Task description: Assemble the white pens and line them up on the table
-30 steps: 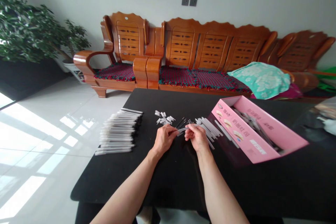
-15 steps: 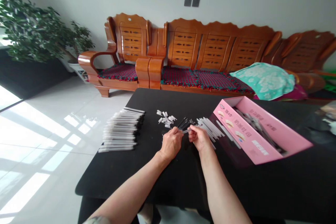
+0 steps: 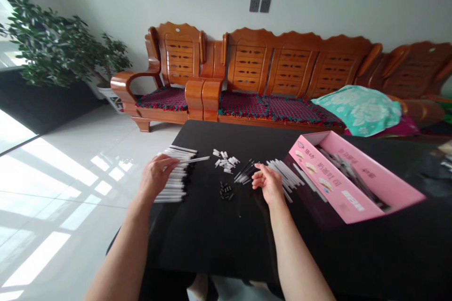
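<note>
My left hand (image 3: 157,175) is over the row of finished white pens (image 3: 174,176) at the table's left edge, its fingers closed on one white pen (image 3: 193,160) that sticks out to the right above the row. My right hand (image 3: 267,180) rests near the table's middle with fingers loosely apart and nothing in it, beside a pile of white pen barrels (image 3: 284,172) and thin black refills (image 3: 244,170). A small heap of white caps (image 3: 226,159) and a few black bits (image 3: 226,191) lie between the hands.
An open pink cardboard box (image 3: 353,193) with more pen parts lies on the black table (image 3: 219,240) to the right. Wooden sofas (image 3: 282,66) with red cushions and a teal cloth (image 3: 358,108) stand behind. A potted plant (image 3: 60,51) stands at the left over white floor tiles.
My left hand has left my right hand and carried the pen leftward to the row of finished pens. My right hand let go and stayed near the middle, now with fingers apart.
</note>
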`<act>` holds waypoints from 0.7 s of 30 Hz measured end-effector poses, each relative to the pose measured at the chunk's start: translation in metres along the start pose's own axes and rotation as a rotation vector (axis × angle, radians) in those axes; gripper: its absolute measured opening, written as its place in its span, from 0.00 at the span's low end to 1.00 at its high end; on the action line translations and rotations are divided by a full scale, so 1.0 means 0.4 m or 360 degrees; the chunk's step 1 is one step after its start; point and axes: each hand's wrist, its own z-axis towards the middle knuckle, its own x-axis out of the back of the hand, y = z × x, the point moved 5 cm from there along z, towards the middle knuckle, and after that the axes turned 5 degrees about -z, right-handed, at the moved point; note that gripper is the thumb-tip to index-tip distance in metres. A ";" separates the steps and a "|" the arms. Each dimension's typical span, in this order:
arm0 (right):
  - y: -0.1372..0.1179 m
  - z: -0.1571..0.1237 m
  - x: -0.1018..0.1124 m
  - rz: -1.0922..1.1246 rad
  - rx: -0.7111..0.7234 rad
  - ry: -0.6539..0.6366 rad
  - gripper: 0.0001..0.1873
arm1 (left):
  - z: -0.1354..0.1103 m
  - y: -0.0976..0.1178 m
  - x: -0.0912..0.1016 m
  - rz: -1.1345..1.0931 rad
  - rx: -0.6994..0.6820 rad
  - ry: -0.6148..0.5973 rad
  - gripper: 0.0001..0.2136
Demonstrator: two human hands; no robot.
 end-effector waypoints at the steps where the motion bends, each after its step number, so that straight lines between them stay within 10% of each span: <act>1: 0.000 -0.001 -0.002 -0.0010 0.0006 -0.0006 0.24 | -0.010 -0.035 0.018 0.0043 0.0014 -0.0008 0.15; 10: -0.003 0.001 0.004 -0.0079 0.0057 0.0077 0.22 | -0.066 -0.180 0.086 0.0275 0.0066 0.0095 0.16; 14: -0.026 0.006 0.060 -0.0247 0.0283 0.0455 0.21 | -0.062 -0.179 0.083 0.0304 0.0062 0.0106 0.17; 21: -0.104 -0.003 0.175 -0.1629 0.0569 0.1028 0.09 | -0.057 -0.155 0.064 0.0277 0.0078 0.0107 0.17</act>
